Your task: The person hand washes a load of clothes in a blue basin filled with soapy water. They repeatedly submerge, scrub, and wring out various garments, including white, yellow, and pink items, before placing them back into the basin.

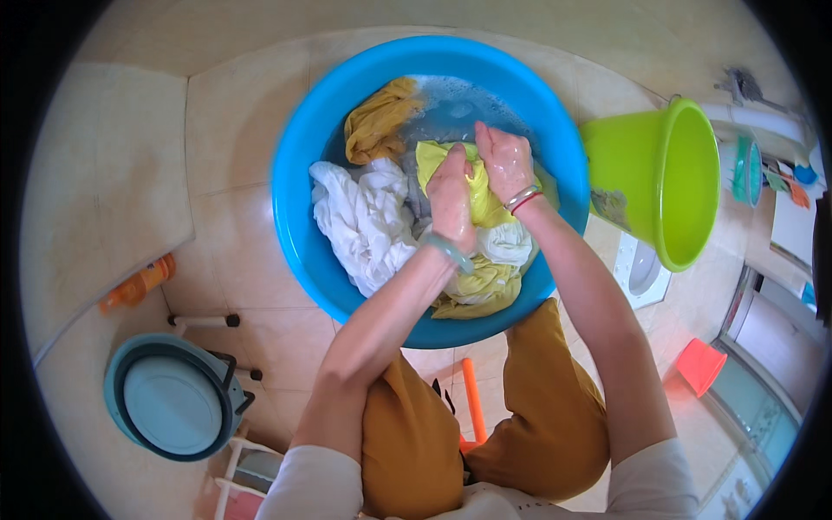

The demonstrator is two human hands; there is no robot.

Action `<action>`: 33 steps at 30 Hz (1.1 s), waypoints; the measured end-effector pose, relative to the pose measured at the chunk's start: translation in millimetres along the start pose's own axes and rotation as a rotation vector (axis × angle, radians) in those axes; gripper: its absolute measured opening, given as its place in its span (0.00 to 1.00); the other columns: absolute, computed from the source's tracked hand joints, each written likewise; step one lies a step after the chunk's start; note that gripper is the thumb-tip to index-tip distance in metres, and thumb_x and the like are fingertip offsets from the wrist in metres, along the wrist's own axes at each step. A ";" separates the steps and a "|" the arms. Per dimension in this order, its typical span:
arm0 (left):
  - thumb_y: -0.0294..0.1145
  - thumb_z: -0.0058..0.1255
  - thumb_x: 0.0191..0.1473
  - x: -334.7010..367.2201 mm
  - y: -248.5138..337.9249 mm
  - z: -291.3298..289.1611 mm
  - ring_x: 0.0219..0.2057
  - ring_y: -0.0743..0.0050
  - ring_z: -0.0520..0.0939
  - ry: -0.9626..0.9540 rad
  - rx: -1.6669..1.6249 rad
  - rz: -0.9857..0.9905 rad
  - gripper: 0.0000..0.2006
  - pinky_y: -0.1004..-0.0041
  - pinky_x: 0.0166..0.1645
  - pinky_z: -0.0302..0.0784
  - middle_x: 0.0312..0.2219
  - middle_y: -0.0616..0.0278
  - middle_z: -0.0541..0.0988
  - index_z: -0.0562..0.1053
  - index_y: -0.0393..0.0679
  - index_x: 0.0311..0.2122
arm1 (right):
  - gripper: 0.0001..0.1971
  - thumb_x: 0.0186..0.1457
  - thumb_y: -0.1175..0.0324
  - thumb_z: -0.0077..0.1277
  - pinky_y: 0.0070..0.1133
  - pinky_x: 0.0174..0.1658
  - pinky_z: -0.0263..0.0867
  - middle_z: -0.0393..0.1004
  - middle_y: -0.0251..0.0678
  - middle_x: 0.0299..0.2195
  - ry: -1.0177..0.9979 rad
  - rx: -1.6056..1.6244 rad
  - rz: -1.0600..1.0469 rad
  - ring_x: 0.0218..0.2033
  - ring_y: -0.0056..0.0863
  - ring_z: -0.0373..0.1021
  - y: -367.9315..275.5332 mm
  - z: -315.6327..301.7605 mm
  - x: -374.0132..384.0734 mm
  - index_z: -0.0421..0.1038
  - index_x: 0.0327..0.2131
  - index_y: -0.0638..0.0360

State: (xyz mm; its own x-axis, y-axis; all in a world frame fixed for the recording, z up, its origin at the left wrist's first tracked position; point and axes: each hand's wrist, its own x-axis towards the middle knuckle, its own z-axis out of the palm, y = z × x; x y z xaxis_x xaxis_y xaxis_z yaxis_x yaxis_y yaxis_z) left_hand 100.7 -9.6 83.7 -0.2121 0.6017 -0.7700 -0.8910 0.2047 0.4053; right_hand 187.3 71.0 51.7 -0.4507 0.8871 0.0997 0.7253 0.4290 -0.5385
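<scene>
Both my hands are over a large blue basin point(295, 208) of sudsy water point(464, 100). My left hand point(451, 198), with a pale green bangle at its wrist, is closed on a wet yellow garment point(485, 201). Close beside it, my right hand point(506, 161), wearing a silver bangle and a red cord, grips the same cloth. Its exact kind is hidden by folds. White cloth point(364, 221) is heaped to the left in the basin, and a mustard cloth point(379, 120) lies at the far left. More yellow-green cloth point(485, 290) and a white bundle point(505, 243) rest near my wrists.
A lime-green bucket point(628, 160) lies tipped on its side against the basin's right. At lower left are a grey-blue folding basin point(173, 406) and an orange bottle point(139, 284). A red container point(698, 367) stands at right. An orange bar point(473, 399) shows between my knees.
</scene>
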 end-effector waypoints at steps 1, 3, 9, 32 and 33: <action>0.40 0.45 0.58 4.3 -2.1 -5.8 0.28 0.79 0.70 0.050 0.170 0.055 0.11 0.74 0.34 0.68 0.23 0.69 0.67 0.65 0.48 0.26 | 0.16 0.58 0.65 0.45 0.36 0.24 0.64 0.70 0.49 0.20 0.015 -0.019 -0.022 0.22 0.49 0.69 -2.8 7.9 1.1 0.68 0.19 0.62; 0.37 0.46 0.55 7.2 -4.0 -17.6 0.26 0.78 0.68 0.083 -0.032 -0.027 0.10 0.75 0.32 0.65 0.22 0.68 0.67 0.68 0.44 0.25 | 0.17 0.60 0.64 0.44 0.37 0.24 0.63 0.71 0.50 0.19 0.051 -0.084 -0.045 0.23 0.50 0.69 -17.1 19.4 -8.5 0.68 0.20 0.63; 0.42 0.40 0.59 33.2 -12.2 -61.1 0.27 0.78 0.71 -0.136 -0.033 0.097 0.14 0.74 0.33 0.69 0.24 0.64 0.71 0.69 0.45 0.27 | 0.05 0.49 0.70 0.50 0.28 0.20 0.67 0.69 0.38 0.23 -0.050 -0.042 -0.315 0.18 0.35 0.69 -111.5 1.8 -56.9 0.68 0.25 0.60; 0.36 0.45 0.54 5.5 -2.4 -31.4 0.26 0.80 0.65 0.228 0.114 0.050 0.12 0.76 0.32 0.60 0.21 0.69 0.64 0.66 0.45 0.21 | 0.18 0.60 0.59 0.41 0.38 0.25 0.68 0.74 0.48 0.22 -0.145 -0.101 0.014 0.23 0.48 0.72 -9.7 55.6 -7.8 0.71 0.21 0.59; 0.36 0.45 0.55 10.2 -2.5 -36.9 0.26 0.80 0.65 0.204 0.103 0.045 0.12 0.76 0.31 0.60 0.20 0.70 0.64 0.66 0.45 0.22 | 0.19 0.60 0.59 0.41 0.39 0.25 0.68 0.74 0.48 0.22 -0.092 -0.118 0.018 0.23 0.49 0.71 -16.4 55.7 -11.2 0.70 0.21 0.60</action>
State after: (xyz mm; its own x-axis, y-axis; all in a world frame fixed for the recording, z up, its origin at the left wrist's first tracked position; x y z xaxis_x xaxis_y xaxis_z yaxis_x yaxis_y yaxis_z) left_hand 85.9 -32.5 56.7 -0.3367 0.4459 -0.8294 -0.8354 0.2649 0.4816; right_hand 151.5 44.5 12.8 -0.4791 0.8777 0.0106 0.7872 0.4350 -0.4372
